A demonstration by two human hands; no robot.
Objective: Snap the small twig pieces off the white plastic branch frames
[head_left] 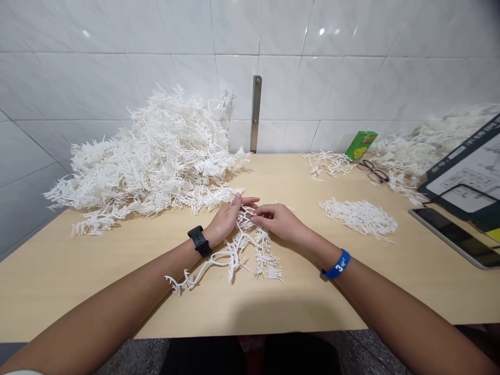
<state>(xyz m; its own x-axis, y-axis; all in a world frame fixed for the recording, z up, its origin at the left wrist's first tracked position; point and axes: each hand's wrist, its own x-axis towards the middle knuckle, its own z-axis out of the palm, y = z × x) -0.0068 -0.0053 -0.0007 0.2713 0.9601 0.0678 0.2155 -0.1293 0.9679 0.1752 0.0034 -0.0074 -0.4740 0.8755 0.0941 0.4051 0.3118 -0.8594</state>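
A white branching plastic piece hangs and lies below my hands at the middle of the table. My left hand, with a black watch on its wrist, is closed on the upper end of this piece. From the right, my right hand, with a blue wristband, pinches a part of the same branches close to the left fingertips. More small white branched bits lie just under both hands. A big heap of white branching pieces rises behind my left hand.
To the right lies a flat pile of small white bits. Behind it are a looser cluster, a green packet, glasses and another white heap. A phone and a dark printed box stand far right.
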